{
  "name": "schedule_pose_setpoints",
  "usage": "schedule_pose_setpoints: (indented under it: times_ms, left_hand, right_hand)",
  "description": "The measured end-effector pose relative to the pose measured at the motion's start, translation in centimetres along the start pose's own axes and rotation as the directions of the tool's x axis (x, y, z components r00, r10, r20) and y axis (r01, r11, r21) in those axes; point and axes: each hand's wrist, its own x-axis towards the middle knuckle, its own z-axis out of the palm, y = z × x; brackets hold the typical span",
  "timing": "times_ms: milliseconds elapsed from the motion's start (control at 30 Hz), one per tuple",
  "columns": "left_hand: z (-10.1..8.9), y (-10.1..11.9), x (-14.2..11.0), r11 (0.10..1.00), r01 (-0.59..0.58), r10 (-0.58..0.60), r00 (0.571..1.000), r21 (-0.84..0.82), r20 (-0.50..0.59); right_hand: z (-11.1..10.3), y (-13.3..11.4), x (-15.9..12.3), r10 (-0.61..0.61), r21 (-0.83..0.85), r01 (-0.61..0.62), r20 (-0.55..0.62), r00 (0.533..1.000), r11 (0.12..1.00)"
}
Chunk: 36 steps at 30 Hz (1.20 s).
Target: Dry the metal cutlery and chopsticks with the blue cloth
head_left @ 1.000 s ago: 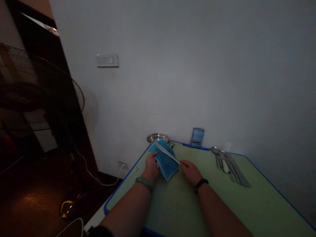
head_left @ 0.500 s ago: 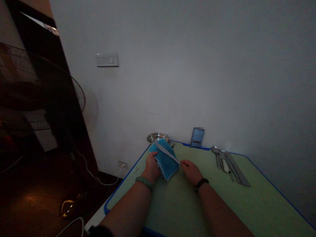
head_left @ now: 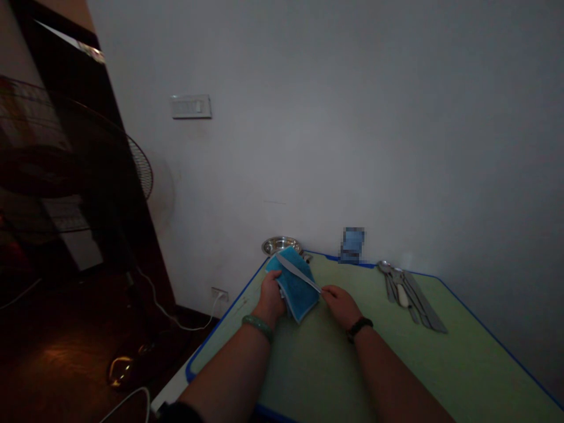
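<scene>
A blue cloth (head_left: 302, 296) with a pale edge is gripped by my left hand (head_left: 271, 296), thumb on top and the other fingers hidden beneath it. Across the cloth's upper face lies the long silvery blade of a table knife (head_left: 296, 271), slanting from upper left to lower right. My right hand (head_left: 339, 304) is closed on the knife's near end. Just behind the cloth stands a shiny metal bowl (head_left: 277, 242), partly covered by it. Several pieces of cutlery (head_left: 409, 296), among them spoons and a white-handled piece, lie to the right.
The green table top (head_left: 326, 370) has a blue rim and stands against a grey wall (head_left: 282, 135). A pixelated upright blue object (head_left: 352, 244) is at the back edge. At left are a standing fan (head_left: 48, 158) and a white cable (head_left: 176, 323).
</scene>
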Motion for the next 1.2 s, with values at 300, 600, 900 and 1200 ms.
schedule_pose_setpoints:
  times_ms: [300,600,900,1200]
  left_hand:
    - [-0.19,-0.08,0.27,0.999,-0.016,0.019,0.997,0.032,-0.069]
    - [0.33,0.10,-0.49,0.999,-0.006,0.008,0.999,0.043,-0.035]
    - [0.18,-0.05,-0.22,0.997,-0.042,0.047,0.996,0.069,-0.073]
    - [-0.25,-0.02,0.25,0.999,-0.022,0.025,0.997,0.048,-0.070]
  right_hand:
    - [-0.05,0.02,-0.02,-0.008,0.002,0.008,0.001,1.000,1.000]
    - [-0.13,-0.33,-0.15,-0.023,-0.013,0.024,0.009,1.000,1.000]
    - [-0.22,-0.34,-0.25,-0.015,0.008,0.015,0.005,1.000,1.000]
    - [0.00,-0.02,-0.07,-0.021,0.027,0.021,-0.002,1.000,0.999]
